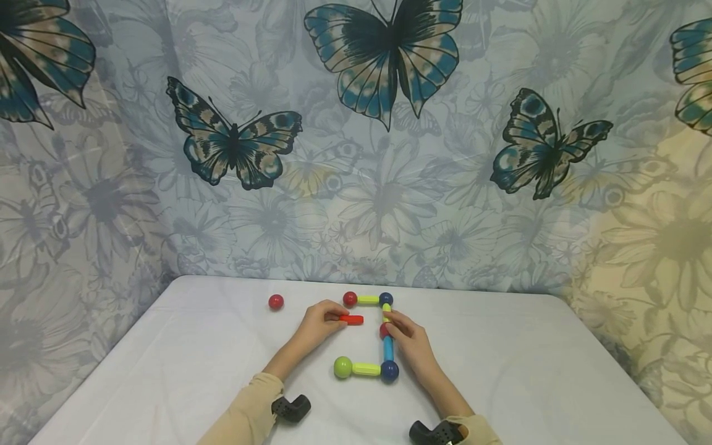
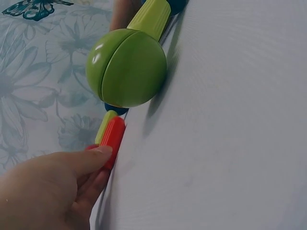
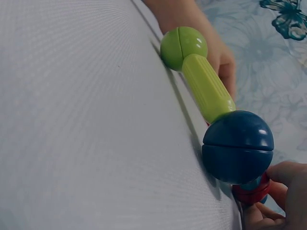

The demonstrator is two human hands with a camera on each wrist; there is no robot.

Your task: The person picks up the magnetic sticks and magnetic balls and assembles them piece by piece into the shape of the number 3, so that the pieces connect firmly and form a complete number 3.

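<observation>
My left hand [image 1: 316, 326] pinches a red rod [image 1: 355, 320] between thumb and fingers, its free end pointing at the red middle ball [image 1: 383, 330]. My right hand [image 1: 416, 349] grips that ball, partly covering it. The ball belongs to a joined ball-and-rod shape on the table. Above it, a yellow-green rod leads to a dark blue ball [image 1: 386, 300], then another yellow-green rod [image 1: 368, 300] and a red end ball [image 1: 350, 299]. Below, a light blue rod [image 1: 388, 348] runs to a second dark blue ball [image 3: 238, 147], a yellow-green rod [image 3: 206, 88] and a green ball [image 2: 127, 68].
A loose red ball [image 1: 275, 302] lies at the back left of the white-covered table [image 1: 528, 364]. Behind the table hangs a butterfly-patterned cloth [image 1: 384, 204]. Each wrist wears a black device, the left one [image 1: 292, 409] close over the table.
</observation>
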